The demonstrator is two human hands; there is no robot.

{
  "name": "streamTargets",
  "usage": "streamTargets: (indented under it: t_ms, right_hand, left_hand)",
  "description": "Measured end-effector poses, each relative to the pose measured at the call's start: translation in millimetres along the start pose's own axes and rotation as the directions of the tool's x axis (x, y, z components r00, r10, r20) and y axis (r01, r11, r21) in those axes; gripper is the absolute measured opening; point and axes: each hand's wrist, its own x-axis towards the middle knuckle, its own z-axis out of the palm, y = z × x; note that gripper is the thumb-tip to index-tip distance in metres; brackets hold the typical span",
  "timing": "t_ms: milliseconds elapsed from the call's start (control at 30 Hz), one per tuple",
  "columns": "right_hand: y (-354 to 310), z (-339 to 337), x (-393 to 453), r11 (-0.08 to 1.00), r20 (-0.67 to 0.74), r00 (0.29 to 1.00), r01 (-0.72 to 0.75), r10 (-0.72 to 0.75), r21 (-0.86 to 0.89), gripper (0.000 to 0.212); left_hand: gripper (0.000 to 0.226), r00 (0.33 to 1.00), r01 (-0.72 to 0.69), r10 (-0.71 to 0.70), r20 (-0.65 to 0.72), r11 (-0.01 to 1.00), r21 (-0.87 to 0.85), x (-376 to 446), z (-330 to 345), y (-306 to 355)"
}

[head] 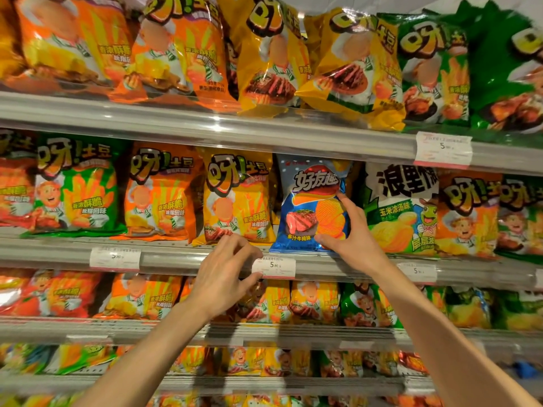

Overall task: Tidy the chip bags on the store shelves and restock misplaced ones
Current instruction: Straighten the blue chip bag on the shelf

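Observation:
A blue chip bag (308, 201) stands upright on the second shelf (164, 254), between a yellow bag (238, 198) and a white-and-green bag (399, 210). My right hand (349, 230) grips the blue bag at its lower right, thumb on the front and fingers along its right edge. My left hand (226, 274) hovers in front of the shelf rail just below the yellow bag, fingers loosely curled near a price tag (274, 267), holding nothing.
Orange, yellow and green chip bags fill the top shelf (205, 124) and the rows below. An orange bag (161, 192) and a green bag (76, 186) stand left of the yellow one. More price tags (442, 149) hang on the rails.

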Motion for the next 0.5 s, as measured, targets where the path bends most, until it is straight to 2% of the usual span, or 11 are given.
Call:
streamTargets:
  t_ms: [300, 500]
  right_hand:
    - [-3, 12, -19, 0.999, -0.098, 0.995, 0.007, -0.011, -0.045, 0.093]
    - [10, 29, -49, 0.972, -0.172, 0.985, -0.008, -0.033, -0.236, 0.081]
  left_hand:
    - [0.039, 1.000, 0.027, -0.027, -0.015, 0.999, -0.024, -2, 3, 0]
    - [0.042, 0.997, 0.046, -0.052, -0.051, 0.994, -0.103, -7, 10, 1]
